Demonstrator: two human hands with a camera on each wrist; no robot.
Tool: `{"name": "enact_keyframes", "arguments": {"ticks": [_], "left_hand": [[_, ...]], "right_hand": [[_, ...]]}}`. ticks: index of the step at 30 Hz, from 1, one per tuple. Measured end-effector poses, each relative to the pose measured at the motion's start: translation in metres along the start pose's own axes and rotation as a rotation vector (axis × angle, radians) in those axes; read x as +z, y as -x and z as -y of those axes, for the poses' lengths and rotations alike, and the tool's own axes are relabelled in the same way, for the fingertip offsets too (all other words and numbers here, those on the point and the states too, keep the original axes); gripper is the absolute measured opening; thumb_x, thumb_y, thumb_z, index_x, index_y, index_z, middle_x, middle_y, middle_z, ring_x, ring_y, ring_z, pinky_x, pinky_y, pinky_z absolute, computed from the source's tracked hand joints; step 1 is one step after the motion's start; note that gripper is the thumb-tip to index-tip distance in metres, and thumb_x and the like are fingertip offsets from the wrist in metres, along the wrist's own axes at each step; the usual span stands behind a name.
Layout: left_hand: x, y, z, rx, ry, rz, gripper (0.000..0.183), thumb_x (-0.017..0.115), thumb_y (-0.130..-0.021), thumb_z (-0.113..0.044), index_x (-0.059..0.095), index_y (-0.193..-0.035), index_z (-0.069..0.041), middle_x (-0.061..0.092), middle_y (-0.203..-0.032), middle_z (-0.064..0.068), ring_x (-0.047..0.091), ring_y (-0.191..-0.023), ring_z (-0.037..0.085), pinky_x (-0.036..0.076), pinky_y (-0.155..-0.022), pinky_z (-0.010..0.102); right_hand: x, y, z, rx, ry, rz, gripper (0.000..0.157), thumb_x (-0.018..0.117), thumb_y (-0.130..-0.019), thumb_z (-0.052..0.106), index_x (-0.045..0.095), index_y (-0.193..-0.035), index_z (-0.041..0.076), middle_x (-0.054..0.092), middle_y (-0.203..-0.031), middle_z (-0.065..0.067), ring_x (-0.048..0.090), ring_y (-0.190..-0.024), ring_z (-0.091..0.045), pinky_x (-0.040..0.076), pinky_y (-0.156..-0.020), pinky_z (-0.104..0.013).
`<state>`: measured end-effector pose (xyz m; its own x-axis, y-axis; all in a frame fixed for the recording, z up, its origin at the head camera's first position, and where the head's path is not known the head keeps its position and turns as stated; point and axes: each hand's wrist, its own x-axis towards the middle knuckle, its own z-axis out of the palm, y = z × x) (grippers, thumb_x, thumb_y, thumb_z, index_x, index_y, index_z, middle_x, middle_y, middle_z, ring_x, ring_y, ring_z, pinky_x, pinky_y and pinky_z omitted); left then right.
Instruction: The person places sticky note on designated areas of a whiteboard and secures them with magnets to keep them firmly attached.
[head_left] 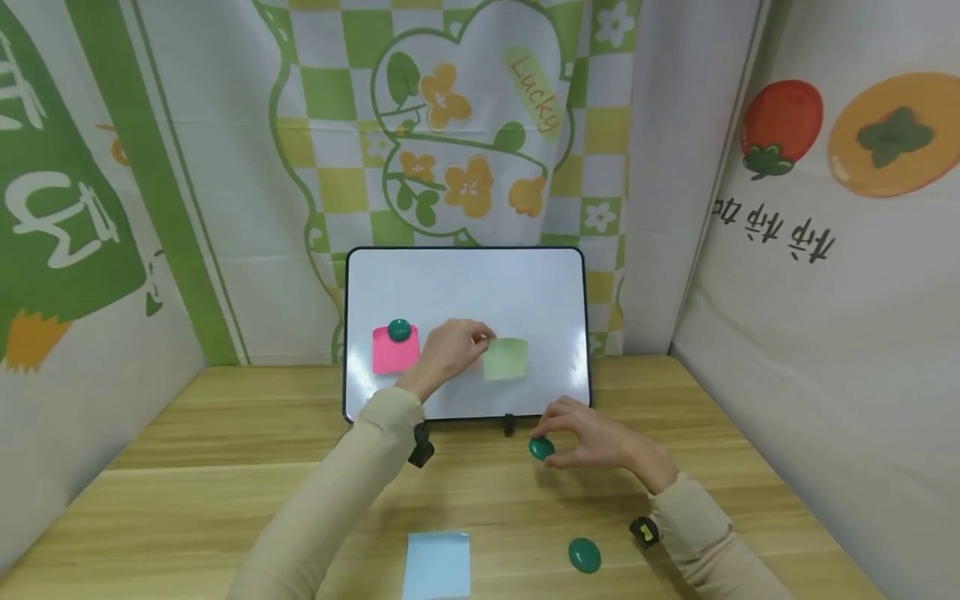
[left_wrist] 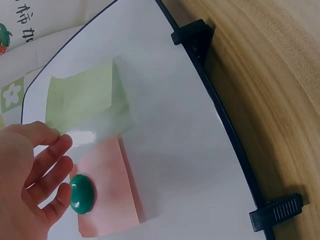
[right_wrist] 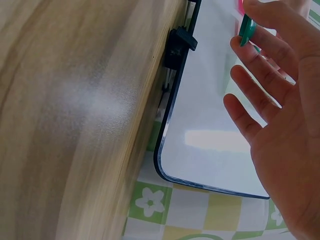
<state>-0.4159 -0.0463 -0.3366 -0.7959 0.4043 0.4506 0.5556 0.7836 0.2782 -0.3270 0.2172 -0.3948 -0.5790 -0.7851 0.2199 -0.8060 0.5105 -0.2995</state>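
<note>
My left hand (head_left: 452,348) pinches the upper left corner of a pale green sticky note (head_left: 505,359) in front of the whiteboard (head_left: 465,283). In the left wrist view, the far end of the green note (left_wrist: 82,95) stands off the board and casts a shadow. Left of it, a pink sticky note (head_left: 394,357) hangs on the board under a round green magnet (head_left: 399,330). My right hand (head_left: 596,437) holds another green magnet (head_left: 541,449) between thumb and fingertips, low before the board's bottom right. The right wrist view shows that magnet (right_wrist: 246,31) edge-on.
On the wooden table (head_left: 225,467) lie a light blue sticky note (head_left: 437,567) and a third green magnet (head_left: 585,555), both near the front. Black clips (head_left: 509,426) support the board's lower edge. Printed cloth (head_left: 330,92) hangs behind and on both sides.
</note>
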Motion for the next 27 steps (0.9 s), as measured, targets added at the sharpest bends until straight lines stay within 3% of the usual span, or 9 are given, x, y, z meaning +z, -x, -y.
{"name": "enact_keyframes", "arguments": {"ticks": [11, 27], "left_hand": [[0.004, -0.013, 0.004, -0.053, -0.04, -0.026, 0.019, 0.06, -0.09, -0.021, 0.072, -0.104, -0.02, 0.072, -0.096, 0.0, 0.065, -0.085, 0.015, 0.051, -0.068, 0.03], [0.016, -0.02, 0.005, -0.036, -0.094, -0.064, 0.018, 0.06, -0.09, -0.024, 0.073, -0.101, -0.019, 0.072, -0.094, -0.002, 0.066, -0.085, 0.014, 0.051, -0.065, 0.031]], "right_hand": [[-0.001, 0.001, 0.0, 0.007, -0.001, 0.007, 0.034, 0.07, -0.083, 0.032, 0.065, -0.115, 0.021, 0.056, -0.108, 0.011, 0.045, -0.103, -0.007, 0.045, -0.087, -0.03], [-0.002, 0.001, -0.001, -0.009, 0.018, -0.011, 0.034, 0.071, -0.083, 0.03, 0.066, -0.114, 0.02, 0.057, -0.108, 0.009, 0.044, -0.103, -0.007, 0.044, -0.088, -0.031]]}}
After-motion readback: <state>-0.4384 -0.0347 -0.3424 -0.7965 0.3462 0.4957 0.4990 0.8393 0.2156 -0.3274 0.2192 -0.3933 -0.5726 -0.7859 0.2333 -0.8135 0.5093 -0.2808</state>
